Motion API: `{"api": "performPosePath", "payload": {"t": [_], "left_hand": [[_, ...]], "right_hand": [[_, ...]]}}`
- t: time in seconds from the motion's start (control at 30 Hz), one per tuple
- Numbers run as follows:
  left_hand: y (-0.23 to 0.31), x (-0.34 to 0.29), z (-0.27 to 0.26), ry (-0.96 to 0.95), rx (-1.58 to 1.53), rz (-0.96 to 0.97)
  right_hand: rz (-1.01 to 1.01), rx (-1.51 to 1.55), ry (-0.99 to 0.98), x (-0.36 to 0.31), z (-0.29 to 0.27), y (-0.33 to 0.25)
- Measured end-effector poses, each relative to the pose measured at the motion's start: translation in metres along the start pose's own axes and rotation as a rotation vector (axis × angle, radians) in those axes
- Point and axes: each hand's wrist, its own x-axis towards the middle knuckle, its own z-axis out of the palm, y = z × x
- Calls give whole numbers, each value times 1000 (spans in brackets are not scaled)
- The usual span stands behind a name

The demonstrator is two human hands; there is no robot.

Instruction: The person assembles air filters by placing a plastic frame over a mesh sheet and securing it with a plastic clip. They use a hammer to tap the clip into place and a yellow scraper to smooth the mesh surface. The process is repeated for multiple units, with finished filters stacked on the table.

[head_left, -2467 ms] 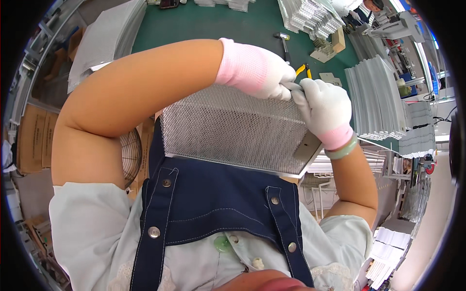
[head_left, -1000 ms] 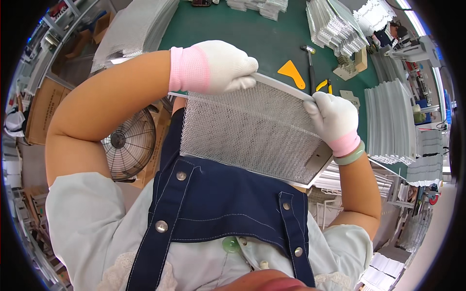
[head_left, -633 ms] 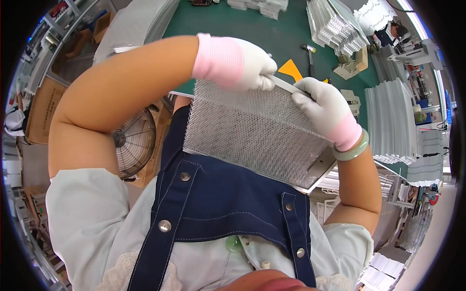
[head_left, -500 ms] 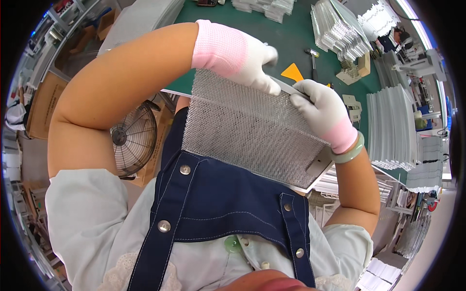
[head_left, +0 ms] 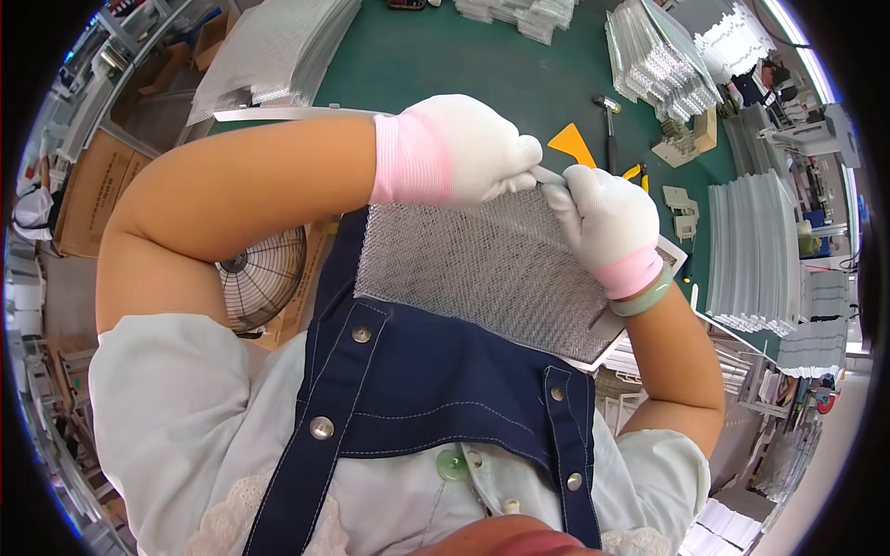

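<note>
The mesh panel (head_left: 473,273) is at the table's (head_left: 491,74) near edge. Left hand (head_left: 487,157) and right hand (head_left: 607,208) both seem to pinch its far rim, partly hidden. The step looks like working this rim; next move calls for even grip.

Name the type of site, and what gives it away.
Most likely a factory workshop: a large green workbench, a thick stack of mesh sheets at its far left, and a hammer lying on the benchtop.
</note>
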Motion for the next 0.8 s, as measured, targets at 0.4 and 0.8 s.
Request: {"api": "performPosePath", "payload": {"t": [0.4,0.8], "left_hand": [[-26,-8,-33,-409,-309,-279],[-65,-32,18,-56,-180,-1]], "right_hand": [[320,779,-504,23,-7,26],[31,183,-135,8,24,15]]}}
